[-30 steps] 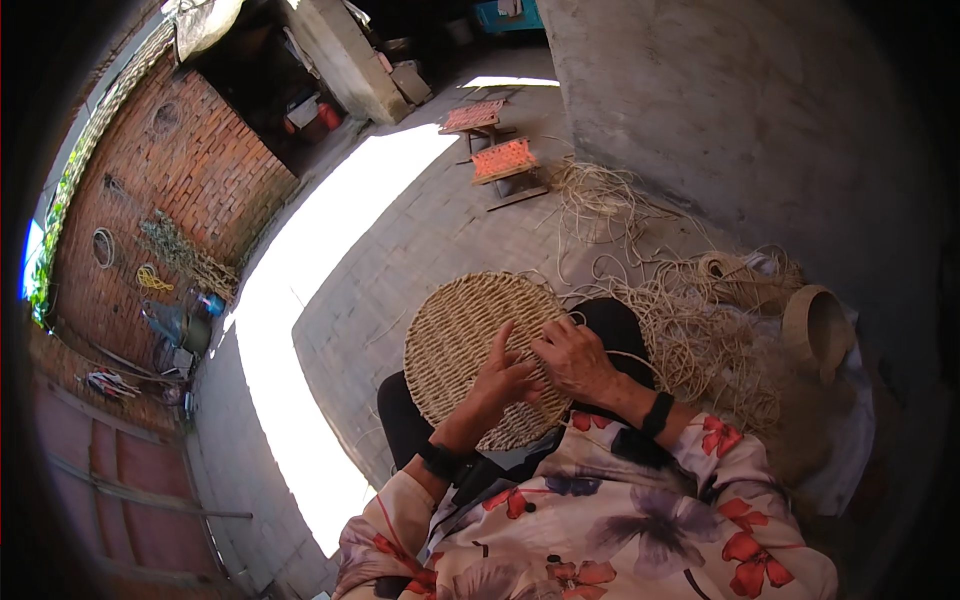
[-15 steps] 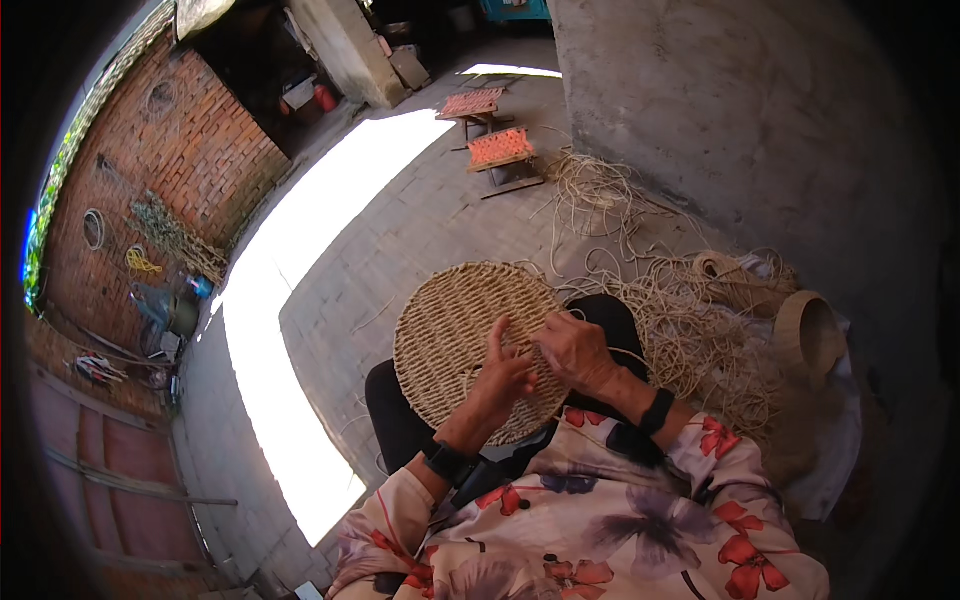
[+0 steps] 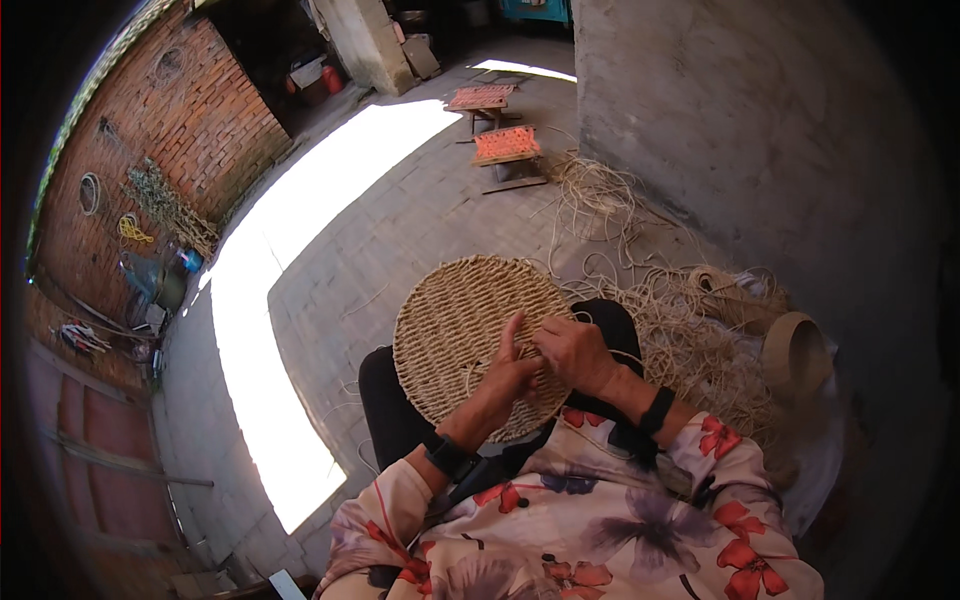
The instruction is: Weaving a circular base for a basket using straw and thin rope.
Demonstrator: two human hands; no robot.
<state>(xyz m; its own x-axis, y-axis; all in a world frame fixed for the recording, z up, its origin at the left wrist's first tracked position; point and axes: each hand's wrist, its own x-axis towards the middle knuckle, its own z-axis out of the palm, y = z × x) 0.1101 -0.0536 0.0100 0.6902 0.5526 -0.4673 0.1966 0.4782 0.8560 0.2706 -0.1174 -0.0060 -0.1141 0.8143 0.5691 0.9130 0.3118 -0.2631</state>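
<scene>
A round, flat woven piece [image 3: 450, 320] of tan twisted cord rests on my lap, its rows of weave running across it. Over its right half, my right hand [image 3: 577, 352] has its fingers closed in a pinch on a thin cord [image 3: 628, 356], which trails off to the right past the wrist. The pinched end itself is hidden by the fingers. Just left of it, my left hand [image 3: 505, 382] lies over the weave with the thumb raised and apart from the loosely bent fingers. Nothing shows in that hand, and its fingertips come close to my right hand.
Loose cord [image 3: 690, 350] lies heaped on the floor to my right, beside a coil of woven band [image 3: 725, 292] and a round tan ring-shaped piece [image 3: 797, 352]. Two low stools [image 3: 507, 145] with red woven seats stand ahead. A grey wall [image 3: 740, 130] rises at the right.
My left hand's fingers have drawn in closer to my right hand, thumb still raised. The right hand stays pinched in nearly the same place. The view has shifted slightly.
</scene>
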